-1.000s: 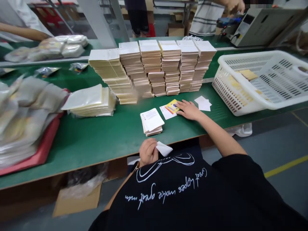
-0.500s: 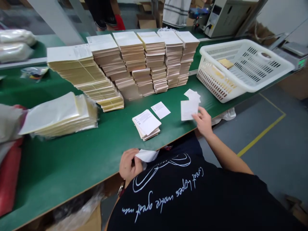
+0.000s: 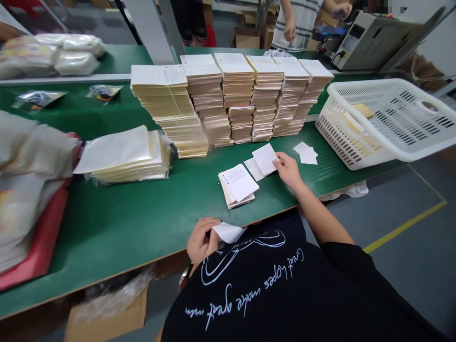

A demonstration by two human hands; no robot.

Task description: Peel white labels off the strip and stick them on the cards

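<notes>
My right hand (image 3: 288, 169) pinches a small white card (image 3: 265, 158) by its edge. That card overlaps a printed card (image 3: 253, 169) lying on the green table. Just left of it sits a loose, uneven pile of printed cards (image 3: 238, 185). At the table's front edge, close to my body, my left hand (image 3: 203, 242) is closed on a white paper sheet (image 3: 229, 232) that curls up at its end. Right of my right hand lie a few white paper pieces (image 3: 307, 153), overlapping one another.
Tall stacks of printed paper (image 3: 235, 90) line the back of the table. A white plastic basket (image 3: 359, 142) stands on the right, with yellowish pieces inside. Bagged sheets (image 3: 121, 152) and a red bin (image 3: 46, 247) occupy the left. A co-worker in a striped shirt (image 3: 297, 26) stands across.
My right hand has carried the white card leftward, from beside the loose paper pieces to over the single printed card. My left hand keeps its hold on the curled sheet. The camera view has shifted left.
</notes>
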